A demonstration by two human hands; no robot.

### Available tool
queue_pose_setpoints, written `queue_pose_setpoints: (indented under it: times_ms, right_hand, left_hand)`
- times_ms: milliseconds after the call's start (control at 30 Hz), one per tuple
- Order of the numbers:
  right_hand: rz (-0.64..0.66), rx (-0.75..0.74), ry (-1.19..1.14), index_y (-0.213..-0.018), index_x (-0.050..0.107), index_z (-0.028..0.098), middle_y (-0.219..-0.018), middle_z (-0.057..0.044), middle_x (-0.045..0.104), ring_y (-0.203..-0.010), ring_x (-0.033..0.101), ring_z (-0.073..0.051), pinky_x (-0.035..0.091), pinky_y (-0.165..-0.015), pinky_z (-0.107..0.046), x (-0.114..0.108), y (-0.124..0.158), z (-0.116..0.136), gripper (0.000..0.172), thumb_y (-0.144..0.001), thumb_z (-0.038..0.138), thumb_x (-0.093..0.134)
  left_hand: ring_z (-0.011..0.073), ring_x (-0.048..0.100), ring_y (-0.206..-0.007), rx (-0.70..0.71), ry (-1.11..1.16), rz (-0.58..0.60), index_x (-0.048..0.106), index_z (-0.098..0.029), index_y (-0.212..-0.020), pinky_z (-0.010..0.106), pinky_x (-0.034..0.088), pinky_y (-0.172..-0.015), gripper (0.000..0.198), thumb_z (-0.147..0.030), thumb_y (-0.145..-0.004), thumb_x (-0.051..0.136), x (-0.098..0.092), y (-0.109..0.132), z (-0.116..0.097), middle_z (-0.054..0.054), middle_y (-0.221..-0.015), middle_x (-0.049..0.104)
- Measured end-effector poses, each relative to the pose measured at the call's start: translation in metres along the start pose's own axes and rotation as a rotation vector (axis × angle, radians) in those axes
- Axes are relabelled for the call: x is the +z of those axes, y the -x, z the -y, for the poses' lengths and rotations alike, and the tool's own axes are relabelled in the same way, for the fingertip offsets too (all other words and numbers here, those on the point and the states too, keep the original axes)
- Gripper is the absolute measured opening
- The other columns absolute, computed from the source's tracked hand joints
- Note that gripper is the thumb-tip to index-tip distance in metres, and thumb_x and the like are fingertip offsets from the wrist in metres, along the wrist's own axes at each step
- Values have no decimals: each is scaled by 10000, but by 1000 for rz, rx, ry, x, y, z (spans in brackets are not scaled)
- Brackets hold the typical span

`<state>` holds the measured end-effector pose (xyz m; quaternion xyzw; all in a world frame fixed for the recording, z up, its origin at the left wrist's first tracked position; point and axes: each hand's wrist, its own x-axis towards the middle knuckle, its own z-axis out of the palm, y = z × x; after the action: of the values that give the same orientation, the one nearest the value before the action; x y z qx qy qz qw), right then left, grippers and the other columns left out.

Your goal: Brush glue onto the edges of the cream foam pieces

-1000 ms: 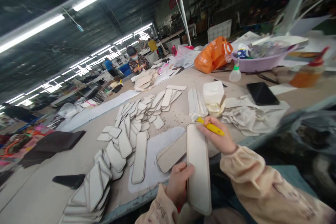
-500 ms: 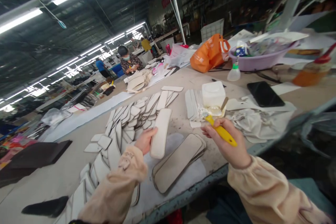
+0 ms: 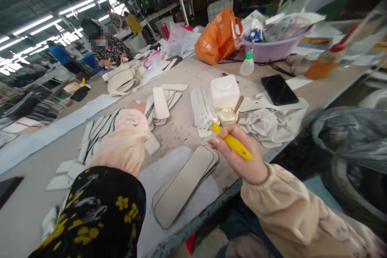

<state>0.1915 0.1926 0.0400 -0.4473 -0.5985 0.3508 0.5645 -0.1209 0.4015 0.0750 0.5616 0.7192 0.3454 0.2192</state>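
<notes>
My right hand (image 3: 243, 153) is wrapped around the yellow handle of a paintbrush (image 3: 234, 145). Its head touches or hovers over a row of pale strips (image 3: 201, 107) beside a small dish of cream-coloured paste (image 3: 227, 116) with a flat stick in it. Stretched forward over the spread pile of pale rounded pieces (image 3: 99, 127), my left hand (image 3: 137, 106) is mostly hidden by its beige sleeve, fingers out of sight. Just right of it, one pale piece (image 3: 161, 102) lies across others. A stack of longer grey-beige pieces (image 3: 183, 187) rests on white paper near me.
Behind the dish stands a white square tub (image 3: 224, 90). A black phone (image 3: 279, 89), a crumpled pale cloth (image 3: 266, 123), a small squeeze bottle (image 3: 247, 64), an orange bag (image 3: 217, 38) and a purple basin (image 3: 275, 48) occupy the right side. Another person (image 3: 105, 46) works farther along the table.
My left hand has moved forward and left to the pile; the pale piece it held is no longer seen in it. The brush stays in my right hand by the strips. The view has shifted.
</notes>
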Motion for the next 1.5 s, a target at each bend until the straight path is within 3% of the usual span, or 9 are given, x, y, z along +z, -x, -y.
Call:
queue_pose_setpoints:
  times_ms: [100, 200, 333, 467, 567, 700, 833, 1300, 1500]
  right_hand:
    - [16, 30, -84, -946, 533, 222, -726, 6, 666, -622, 635, -135, 520, -579, -255, 0, 1, 0, 213, -872, 403, 617]
    - [48, 51, -146, -925, 565, 220, -695, 0, 649, -578, 606, -132, 496, -536, -259, 0, 6, -1, 212, -896, 429, 577]
    - [115, 97, -201, -920, 579, 217, -625, 7, 595, -520, 545, -128, 441, -480, -261, 6, 18, -4, 260, -914, 472, 530]
    - [317, 128, -208, -928, 569, 222, -607, 17, 579, -517, 517, -124, 427, -489, -260, 19, 36, -5, 238, -933, 451, 503]
    - [456, 120, -159, -925, 562, 227, -614, 20, 586, -538, 527, -125, 440, -524, -264, 29, 49, -2, 208, -944, 422, 492]
    - [539, 116, -121, -941, 554, 230, -610, 25, 587, -526, 520, -125, 433, -520, -267, 38, 63, 0, 194, -947, 411, 487]
    - [552, 141, -172, -947, 546, 230, -595, 27, 565, -525, 503, -126, 427, -518, -266, 48, 75, 0, 192, -953, 408, 474]
    - [687, 307, -224, -882, 523, 208, -595, 33, 582, -514, 512, -108, 432, -531, -235, 108, 104, 1, 276, -942, 470, 460]
    - [626, 281, -59, -849, 526, 215, -554, 51, 557, -508, 507, -109, 418, -535, -227, 102, 91, -4, 280, -950, 457, 430]
  left_hand:
    - [266, 543, -1187, -1, -106, -24, 610, -86, -1156, 448, 395, -1047, 398, -359, -867, 622, -9, 48, 14, 100, -1184, 637]
    - [240, 580, -1159, 117, -118, 28, 604, -137, -1213, 390, 411, -1053, 448, -405, -855, 609, -20, 142, 36, 86, -1197, 661]
    - [292, 465, -1307, 303, -182, 77, 459, -176, -1375, 450, 364, -1112, 685, -460, -789, 671, -30, 285, 75, 124, -1396, 519]
    - [364, 293, -1413, 282, -209, 153, 216, -210, -1503, 544, 290, -1143, 1056, -542, -663, 764, -24, 366, 111, 174, -1539, 300]
    - [389, 250, -1424, 267, -257, 185, 156, -197, -1516, 595, 250, -1141, 1148, -582, -626, 772, -16, 377, 125, 203, -1553, 245]
    - [361, 360, -1376, 225, -259, 149, 232, -182, -1492, 586, 244, -1148, 1009, -552, -695, 728, -9, 368, 129, 194, -1476, 399]
    - [334, 428, -1335, 200, -198, 77, 344, -171, -1439, 562, 260, -1153, 838, -495, -751, 695, -5, 365, 131, 172, -1417, 485]
    - [292, 530, -1236, 254, -80, -16, 217, -182, -1487, 554, 304, -1122, 968, -435, -721, 751, -1, 366, 136, 149, -1309, 584]
    - [290, 530, -1244, 210, -75, -15, 212, -194, -1492, 531, 325, -1123, 963, -448, -728, 739, -3, 367, 130, 132, -1290, 602]
